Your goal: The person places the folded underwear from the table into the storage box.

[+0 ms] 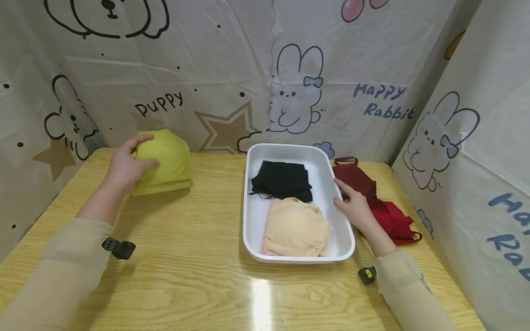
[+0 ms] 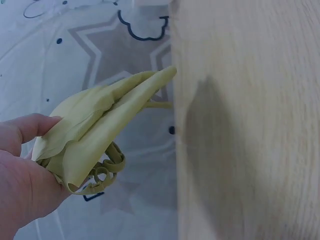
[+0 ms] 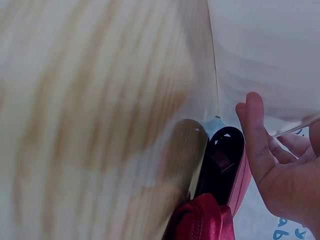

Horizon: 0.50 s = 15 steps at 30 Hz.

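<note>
My left hand (image 1: 126,168) pinches a folded yellow bra (image 1: 165,158) between thumb and fingers, at the far left of the table. In the left wrist view the yellow bra (image 2: 95,125) hangs tilted, its straps looped below, its shadow on the wood. My right hand (image 1: 355,206) grips the right rim of a white plastic tray (image 1: 298,260), with the thumb at the inner wall and fingers outside. Inside the tray lie a folded black garment (image 1: 283,179) at the back and a folded peach bra (image 1: 296,227) in front, a pink edge showing beneath it.
Right of the tray lie a dark maroon bra (image 1: 356,179) and a bright red bra (image 1: 393,223), partly behind the right hand and forearm. The wood table (image 1: 186,257) meets a printed cloth backdrop (image 1: 232,69) at the back and sides.
</note>
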### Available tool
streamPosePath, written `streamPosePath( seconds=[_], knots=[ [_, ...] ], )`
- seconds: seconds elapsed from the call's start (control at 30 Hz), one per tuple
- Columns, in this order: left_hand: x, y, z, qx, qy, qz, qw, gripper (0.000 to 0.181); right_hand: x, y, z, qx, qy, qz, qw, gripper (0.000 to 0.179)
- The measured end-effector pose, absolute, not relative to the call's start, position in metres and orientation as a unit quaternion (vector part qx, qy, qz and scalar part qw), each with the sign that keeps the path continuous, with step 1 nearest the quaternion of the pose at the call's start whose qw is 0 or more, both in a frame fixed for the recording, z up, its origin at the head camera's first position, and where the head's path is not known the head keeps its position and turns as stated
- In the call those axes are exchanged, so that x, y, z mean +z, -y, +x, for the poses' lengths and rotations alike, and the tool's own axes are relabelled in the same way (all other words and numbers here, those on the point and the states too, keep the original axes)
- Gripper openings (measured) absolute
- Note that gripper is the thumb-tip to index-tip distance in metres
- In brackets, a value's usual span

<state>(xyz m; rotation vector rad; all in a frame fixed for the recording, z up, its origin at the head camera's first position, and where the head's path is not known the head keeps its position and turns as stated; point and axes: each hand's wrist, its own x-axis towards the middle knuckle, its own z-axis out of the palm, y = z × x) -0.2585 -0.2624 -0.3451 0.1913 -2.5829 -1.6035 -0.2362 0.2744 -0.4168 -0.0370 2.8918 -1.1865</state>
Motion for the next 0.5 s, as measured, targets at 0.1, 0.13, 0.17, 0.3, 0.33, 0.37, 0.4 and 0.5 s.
streamPosePath(
  seconds=[0.1, 0.13, 0.17, 0.3, 0.33, 0.37, 0.4, 0.5],
  knots=[
    [-0.338, 0.258, -0.255, -0.533, 0.842, 0.065, 0.049, 0.073, -0.417, -0.275, -0.236, -0.378, -0.926, -0.015, 0.006, 0.060],
    [-0.336, 0.257, -0.254, -0.536, 0.840, 0.067, 0.049, 0.073, -0.418, -0.275, -0.237, -0.377, -0.926, -0.014, 0.006, 0.060],
    [-0.334, 0.256, -0.253, -0.539, 0.838, 0.067, 0.049, 0.073, -0.418, -0.275, -0.237, -0.377, -0.926, -0.014, 0.007, 0.060],
    [-0.329, 0.252, -0.249, -0.548, 0.832, 0.069, 0.048, 0.073, -0.418, -0.275, -0.237, -0.375, -0.927, -0.012, 0.007, 0.060],
    [-0.327, 0.251, -0.248, -0.549, 0.832, 0.067, 0.048, 0.073, -0.418, -0.275, -0.236, -0.374, -0.927, -0.012, 0.007, 0.060],
    [-0.326, 0.249, -0.247, -0.549, 0.832, 0.067, 0.048, 0.073, -0.418, -0.275, -0.236, -0.374, -0.927, -0.012, 0.007, 0.061],
    [-0.324, 0.248, -0.246, -0.549, 0.832, 0.065, 0.049, 0.073, -0.418, -0.275, -0.236, -0.375, -0.927, -0.013, 0.006, 0.061],
    [-0.319, 0.245, -0.244, -0.552, 0.830, 0.061, 0.052, 0.073, -0.418, -0.274, -0.236, -0.375, -0.927, -0.014, 0.004, 0.060]
  ],
)
